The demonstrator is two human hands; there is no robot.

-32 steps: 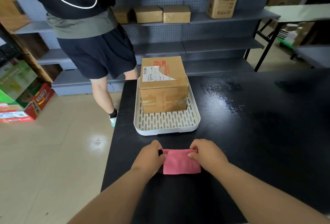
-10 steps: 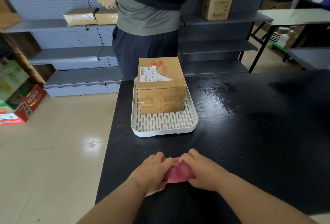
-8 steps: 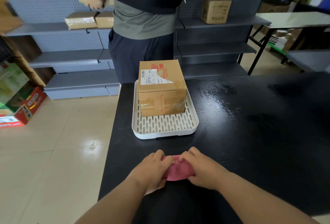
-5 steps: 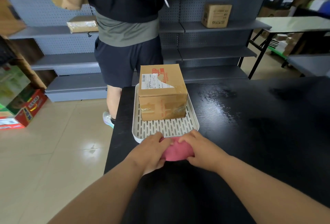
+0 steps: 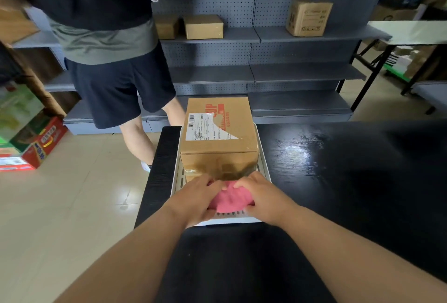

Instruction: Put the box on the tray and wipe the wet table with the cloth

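Note:
A brown cardboard box (image 5: 219, 138) with a white label stands on the white slotted tray (image 5: 177, 177) at the black table's (image 5: 338, 181) left end. Both of my hands hold a folded pink cloth (image 5: 231, 198) over the tray's near part, just in front of the box. My left hand (image 5: 193, 200) grips its left side and my right hand (image 5: 263, 197) its right side. Wet sheen shows on the table to the right of the tray.
A person in dark shorts (image 5: 116, 90) stands at the table's far left corner, facing grey shelves (image 5: 278, 34) that carry small cardboard boxes (image 5: 203, 26). Colourful cartons (image 5: 29, 143) lie on the floor at left. A folding table (image 5: 411, 32) stands at back right.
My hands have carried the pink cloth forward from the bare table near me to over the tray's near part. The person behind the table has shifted to the left.

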